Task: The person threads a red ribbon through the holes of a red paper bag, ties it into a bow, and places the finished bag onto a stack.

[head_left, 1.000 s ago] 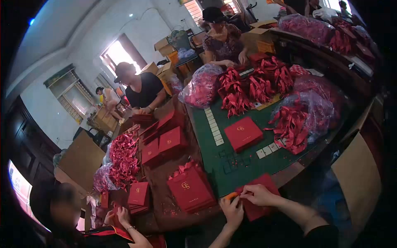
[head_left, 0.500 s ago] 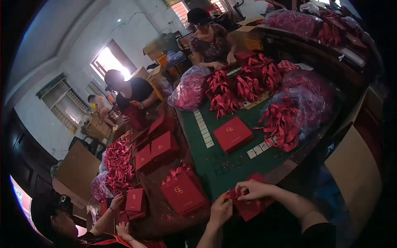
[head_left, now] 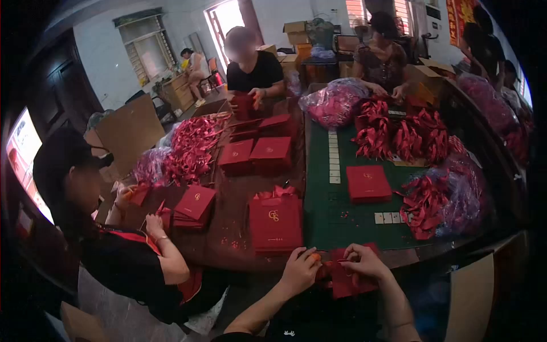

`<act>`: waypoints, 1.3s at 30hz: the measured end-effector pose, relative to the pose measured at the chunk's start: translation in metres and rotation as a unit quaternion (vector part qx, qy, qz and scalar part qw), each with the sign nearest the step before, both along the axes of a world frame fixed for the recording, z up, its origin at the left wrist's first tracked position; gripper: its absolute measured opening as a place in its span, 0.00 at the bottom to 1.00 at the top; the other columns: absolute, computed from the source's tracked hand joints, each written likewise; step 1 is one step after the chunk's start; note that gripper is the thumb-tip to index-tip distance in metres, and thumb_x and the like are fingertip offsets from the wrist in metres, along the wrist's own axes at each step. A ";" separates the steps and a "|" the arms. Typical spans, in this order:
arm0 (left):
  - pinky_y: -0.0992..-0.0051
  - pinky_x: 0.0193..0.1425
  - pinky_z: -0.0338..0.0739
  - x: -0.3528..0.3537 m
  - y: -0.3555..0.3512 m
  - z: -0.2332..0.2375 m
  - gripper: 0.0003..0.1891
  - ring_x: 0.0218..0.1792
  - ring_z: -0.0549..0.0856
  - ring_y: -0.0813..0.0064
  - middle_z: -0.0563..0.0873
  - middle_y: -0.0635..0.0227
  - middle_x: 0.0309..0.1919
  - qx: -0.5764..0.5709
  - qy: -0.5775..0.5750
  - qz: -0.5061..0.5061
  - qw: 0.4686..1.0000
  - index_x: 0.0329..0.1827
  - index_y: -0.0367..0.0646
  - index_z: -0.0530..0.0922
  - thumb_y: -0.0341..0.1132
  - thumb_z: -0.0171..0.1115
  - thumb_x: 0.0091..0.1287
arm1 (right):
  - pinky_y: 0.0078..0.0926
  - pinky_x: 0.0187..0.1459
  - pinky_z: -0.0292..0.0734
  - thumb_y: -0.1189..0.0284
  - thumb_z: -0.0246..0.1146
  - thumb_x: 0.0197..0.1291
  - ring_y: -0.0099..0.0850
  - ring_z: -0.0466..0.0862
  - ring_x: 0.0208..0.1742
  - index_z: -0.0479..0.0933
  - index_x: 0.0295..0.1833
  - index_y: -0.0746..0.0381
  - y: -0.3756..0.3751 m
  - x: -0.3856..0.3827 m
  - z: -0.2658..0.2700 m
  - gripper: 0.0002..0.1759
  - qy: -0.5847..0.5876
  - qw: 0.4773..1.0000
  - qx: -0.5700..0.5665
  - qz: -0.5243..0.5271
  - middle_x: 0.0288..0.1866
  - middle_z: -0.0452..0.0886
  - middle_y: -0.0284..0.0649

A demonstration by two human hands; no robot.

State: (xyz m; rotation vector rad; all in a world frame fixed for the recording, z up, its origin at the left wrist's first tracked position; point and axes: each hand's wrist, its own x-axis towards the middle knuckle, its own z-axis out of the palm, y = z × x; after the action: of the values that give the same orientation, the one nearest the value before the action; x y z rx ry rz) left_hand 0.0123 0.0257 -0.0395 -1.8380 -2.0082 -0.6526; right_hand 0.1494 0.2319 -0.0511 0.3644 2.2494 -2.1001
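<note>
Right fingers (head_left: 352,262) pinch red bag (head_left: 344,285) near top; left fingers (head_left: 308,264) curl beside it, grasp unclear. Bag sits between both, at worktop's (head_left: 322,228) near edge. Likely light, stiff, smooth, easily creased; best held by side edges, not mid-panel.

Dark door (head_left: 67,85) and slatted window (head_left: 145,52) along the white wall (head_left: 105,65), wooden cabinet (head_left: 179,94) near the window

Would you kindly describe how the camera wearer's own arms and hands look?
The left hand and right hand wear no gloves; the forearms are bare, with no watch or bracelet visible. Dark sleeves show at the picture's bottom edge.
</note>
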 end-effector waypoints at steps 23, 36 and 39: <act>0.54 0.76 0.49 0.074 0.021 -0.026 0.32 0.69 0.68 0.57 0.69 0.49 0.68 -0.088 -0.098 0.120 0.984 0.71 0.33 0.62 0.44 0.54 0.69 | 0.23 0.40 0.79 0.75 0.58 0.68 0.28 0.84 0.38 0.63 0.60 0.65 -0.042 0.080 0.005 0.18 -0.008 0.977 -0.190 -0.100 0.39 0.83 0.45; 0.47 0.76 0.42 0.063 0.040 -0.026 0.32 0.72 0.64 0.57 0.66 0.49 0.70 -0.085 -0.107 0.121 0.983 0.72 0.32 0.59 0.40 0.53 0.69 | 0.42 0.42 0.76 0.66 0.61 0.64 0.46 0.83 0.39 0.84 0.37 0.68 -0.047 0.103 0.021 0.14 0.240 0.860 -0.430 0.131 0.37 0.85 0.52; 0.48 0.75 0.47 0.064 0.032 -0.023 0.32 0.71 0.65 0.55 0.68 0.49 0.68 -0.038 -0.125 0.118 0.984 0.72 0.33 0.60 0.39 0.56 0.68 | 0.28 0.47 0.71 0.64 0.62 0.66 0.30 0.78 0.43 0.83 0.38 0.63 -0.052 0.071 0.016 0.13 0.270 0.885 -0.357 -0.130 0.38 0.82 0.37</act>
State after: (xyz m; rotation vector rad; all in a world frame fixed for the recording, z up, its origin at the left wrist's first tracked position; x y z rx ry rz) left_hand 0.0761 0.0577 -0.0629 -1.5869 -2.3970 -0.7775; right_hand 0.2204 0.1803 -0.0351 0.0297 1.4402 -3.2894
